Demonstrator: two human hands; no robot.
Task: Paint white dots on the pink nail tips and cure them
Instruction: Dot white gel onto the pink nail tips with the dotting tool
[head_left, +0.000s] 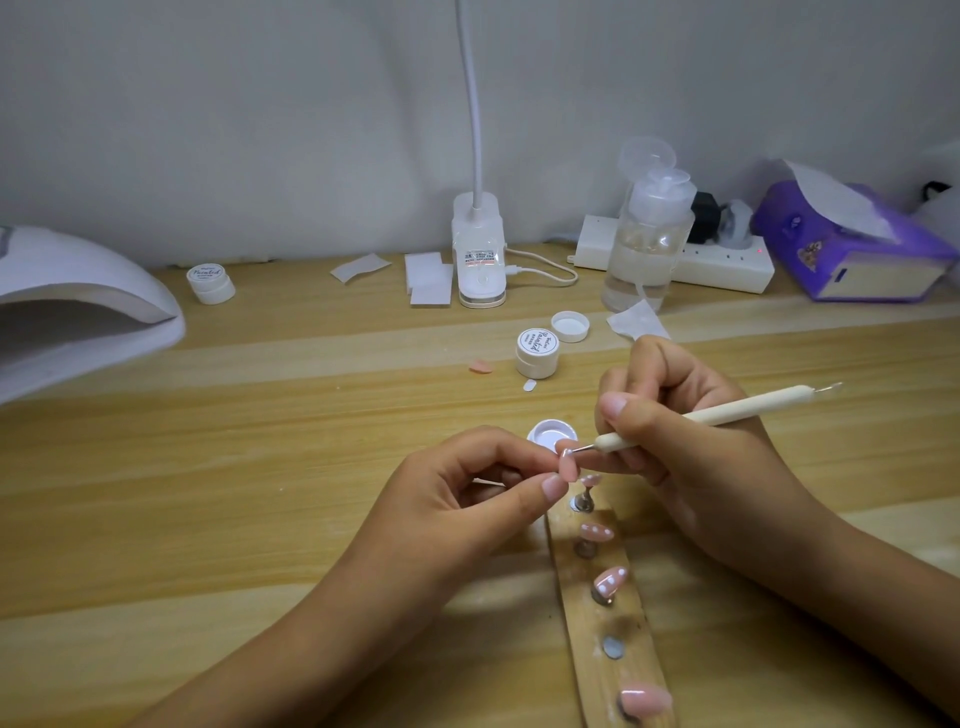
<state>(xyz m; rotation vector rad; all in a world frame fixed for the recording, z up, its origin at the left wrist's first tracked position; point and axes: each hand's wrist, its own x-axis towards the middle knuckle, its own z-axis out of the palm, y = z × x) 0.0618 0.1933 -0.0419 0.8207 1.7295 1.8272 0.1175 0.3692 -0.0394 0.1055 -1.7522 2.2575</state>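
Above the pale wooden table (260, 467), the left hand (467, 483) pinches a glossy pink nail tip (570, 466). The right hand (691, 447) grips a slim cream dotting pen (727, 413), its metal point touching that nail.

Single head-worn wide-angle view, aimed forward and down. Tabletop (260, 467) seen from close above; both hands framed near the lower centre, wall behind.

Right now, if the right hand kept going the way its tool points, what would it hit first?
Probably the pink nail tip pinched by the left hand; the dotting tool in the right hand ends right at it.
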